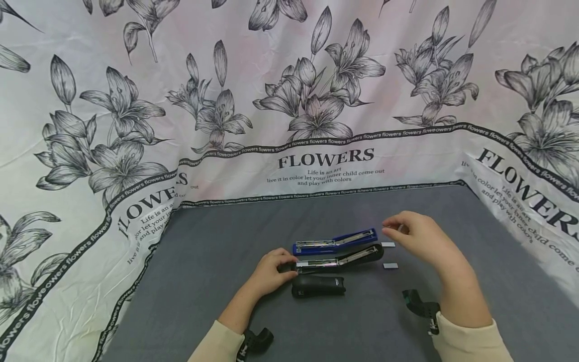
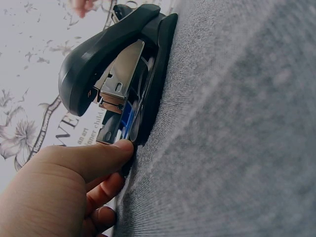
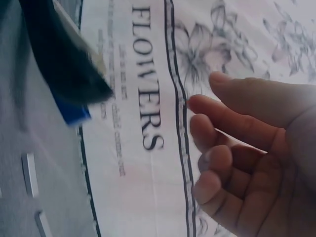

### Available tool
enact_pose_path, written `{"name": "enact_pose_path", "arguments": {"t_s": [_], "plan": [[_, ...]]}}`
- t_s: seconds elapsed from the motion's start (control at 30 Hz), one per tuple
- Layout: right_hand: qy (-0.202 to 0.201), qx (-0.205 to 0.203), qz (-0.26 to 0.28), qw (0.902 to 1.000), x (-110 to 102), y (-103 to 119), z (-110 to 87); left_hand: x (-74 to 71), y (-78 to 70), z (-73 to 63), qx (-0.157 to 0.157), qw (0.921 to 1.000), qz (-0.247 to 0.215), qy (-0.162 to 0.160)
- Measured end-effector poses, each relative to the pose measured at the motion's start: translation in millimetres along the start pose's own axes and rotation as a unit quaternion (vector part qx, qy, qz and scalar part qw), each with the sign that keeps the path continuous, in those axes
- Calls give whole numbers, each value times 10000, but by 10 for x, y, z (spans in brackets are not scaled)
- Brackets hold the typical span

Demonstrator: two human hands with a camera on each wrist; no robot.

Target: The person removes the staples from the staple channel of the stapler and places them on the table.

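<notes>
My left hand [image 1: 271, 271] pinches the left end of an opened black stapler [image 1: 316, 265] lying on the grey cloth, its top swung back to the right and its metal staple channel showing. Just behind it lies a blue stapler [image 1: 312, 247], opened the same way. In front sits a second black stapler [image 1: 318, 286], folded together; the left wrist view shows its side close beside my thumb [image 2: 121, 150]. My right hand [image 1: 418, 236] hovers past the right ends of the opened staplers, fingers loosely bent with nothing between them, as the right wrist view confirms.
Two small silvery strips of staples [image 1: 388, 245], [image 1: 390, 266] lie right of the staplers, below my right hand. Grey cloth [image 1: 217, 236] covers the table. A flower-printed curtain [image 1: 325, 166] borders it at the back and sides. Each wrist wears a black camera mount [image 1: 420, 304].
</notes>
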State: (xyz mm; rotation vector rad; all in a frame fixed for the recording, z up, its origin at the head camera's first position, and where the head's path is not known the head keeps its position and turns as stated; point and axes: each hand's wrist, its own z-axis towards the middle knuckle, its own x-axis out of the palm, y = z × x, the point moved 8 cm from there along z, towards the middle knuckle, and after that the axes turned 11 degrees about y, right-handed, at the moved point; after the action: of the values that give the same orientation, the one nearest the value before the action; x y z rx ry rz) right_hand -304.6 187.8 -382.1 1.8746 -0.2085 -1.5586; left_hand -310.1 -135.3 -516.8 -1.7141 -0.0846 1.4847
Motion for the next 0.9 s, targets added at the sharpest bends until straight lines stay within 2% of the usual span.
{"name": "enact_pose_path", "arguments": {"t_s": [0.23, 0.5, 0.67, 0.9], "plan": [[-274, -482, -113, 9984, 89, 300, 115, -11, -11, 0, 47, 10000, 16, -47], [-298, -832, -211, 9959, 306, 558, 255, 10, 10, -8, -21, 10000, 30, 4], [-200, -1062, -262, 9938, 501, 671, 336, 9, 10, -4, -40, 10000, 13, -14], [146, -1267, -282, 9914, 836, 788, 464, 9, 12, 8, -54, 10000, 25, 2]]}}
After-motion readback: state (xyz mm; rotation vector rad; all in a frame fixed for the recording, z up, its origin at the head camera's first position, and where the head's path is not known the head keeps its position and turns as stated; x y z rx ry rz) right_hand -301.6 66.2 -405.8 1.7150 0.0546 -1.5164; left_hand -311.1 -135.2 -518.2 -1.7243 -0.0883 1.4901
